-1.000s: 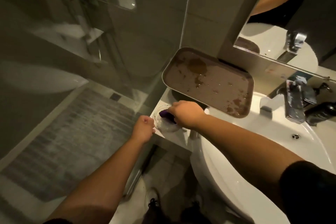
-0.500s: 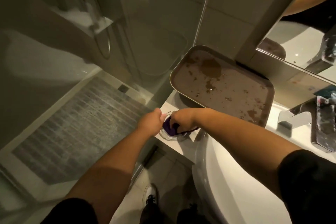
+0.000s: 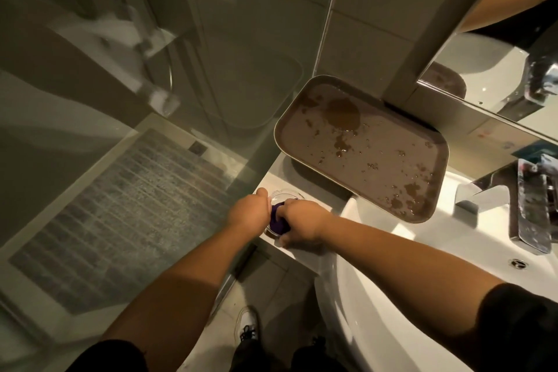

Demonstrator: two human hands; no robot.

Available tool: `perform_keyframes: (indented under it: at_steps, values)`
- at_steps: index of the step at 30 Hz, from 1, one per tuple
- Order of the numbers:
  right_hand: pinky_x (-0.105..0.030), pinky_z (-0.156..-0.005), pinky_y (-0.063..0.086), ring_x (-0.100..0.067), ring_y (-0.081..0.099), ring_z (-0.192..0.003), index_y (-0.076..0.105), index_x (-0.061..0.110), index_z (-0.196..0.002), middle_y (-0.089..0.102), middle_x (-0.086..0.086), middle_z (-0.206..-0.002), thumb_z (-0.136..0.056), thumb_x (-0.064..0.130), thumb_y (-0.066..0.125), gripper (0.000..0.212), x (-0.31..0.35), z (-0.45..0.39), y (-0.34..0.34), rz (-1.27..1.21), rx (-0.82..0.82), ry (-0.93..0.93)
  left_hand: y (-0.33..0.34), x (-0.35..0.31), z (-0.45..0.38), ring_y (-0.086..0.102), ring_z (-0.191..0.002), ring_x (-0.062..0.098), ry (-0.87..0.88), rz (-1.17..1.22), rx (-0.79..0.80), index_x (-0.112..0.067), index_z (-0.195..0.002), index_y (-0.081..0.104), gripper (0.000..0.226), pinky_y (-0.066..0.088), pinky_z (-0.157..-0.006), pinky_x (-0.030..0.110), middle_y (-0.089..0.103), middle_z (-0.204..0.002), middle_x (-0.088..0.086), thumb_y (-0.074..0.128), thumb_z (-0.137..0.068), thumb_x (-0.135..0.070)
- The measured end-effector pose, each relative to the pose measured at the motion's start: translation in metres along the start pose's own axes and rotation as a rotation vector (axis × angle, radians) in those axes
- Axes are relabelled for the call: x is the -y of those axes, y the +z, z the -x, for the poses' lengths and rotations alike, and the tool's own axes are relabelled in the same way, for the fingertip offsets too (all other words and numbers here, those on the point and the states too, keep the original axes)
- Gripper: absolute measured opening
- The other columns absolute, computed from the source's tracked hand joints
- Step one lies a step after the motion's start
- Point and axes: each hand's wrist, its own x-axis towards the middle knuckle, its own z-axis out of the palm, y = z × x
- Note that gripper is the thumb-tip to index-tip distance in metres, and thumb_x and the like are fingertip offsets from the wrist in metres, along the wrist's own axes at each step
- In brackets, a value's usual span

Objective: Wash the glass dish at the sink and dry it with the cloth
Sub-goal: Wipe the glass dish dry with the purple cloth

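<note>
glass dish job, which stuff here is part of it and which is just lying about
In use: glass dish, purple cloth, left hand holding the dish, right hand pressing the cloth in, sink.
Lying about: wet brown tray, tap, mirror.

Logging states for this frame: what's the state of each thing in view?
glass dish: on ledge, steadied by left hand
purple cloth: inside dish, pressed by right hand
brown tray: wet, tilted, leaning against wall
faucet: no water visible
</note>
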Motion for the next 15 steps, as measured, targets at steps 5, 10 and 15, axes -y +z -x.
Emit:
perform_keyframes:
  at_steps: [5, 10, 15]
  values:
    - [-0.037, -0.084, 0.053, -0.028, 0.06, -0.099, 0.061, 0.018, -0.12, 0.059, -0.009, -0.112, -0.08, 0.039, 0.072, 0.046, 0.007, 0.004, 0.011, -0.018, -0.072, 0.018, -0.002, 0.0, 0.004, 0.062, -0.098, 0.038, -0.034, 0.077, 0.022, -0.002, -0.115, 0.047, 0.03, 0.042, -0.07, 0.037, 0.065, -0.11, 0.021, 0.033, -0.103, -0.025]
    - [-0.042, -0.091, 0.05, -0.029, 0.057, -0.106, 0.06, 0.018, -0.125, 0.058, -0.008, -0.121, -0.082, 0.037, 0.074, 0.049, -0.012, 0.003, -0.01, 0.13, 0.12, -0.157, -0.011, 0.005, -0.001, 0.061, -0.096, 0.038, 0.081, 0.034, 0.08, -0.002, -0.113, 0.051, 0.035, 0.042, -0.071, 0.036, 0.065, -0.109, 0.021, 0.03, -0.104, -0.029]
    - [-0.039, -0.092, 0.05, -0.03, 0.056, -0.108, 0.055, 0.021, -0.129, 0.056, -0.008, -0.126, -0.083, 0.038, 0.072, 0.052, -0.018, 0.001, -0.009, 0.268, 0.136, -0.211, -0.02, -0.002, -0.012, 0.059, -0.085, 0.036, 0.215, -0.064, 0.091, -0.003, -0.113, 0.047, 0.033, 0.043, -0.07, 0.042, 0.065, -0.104, 0.021, 0.03, -0.105, -0.03]
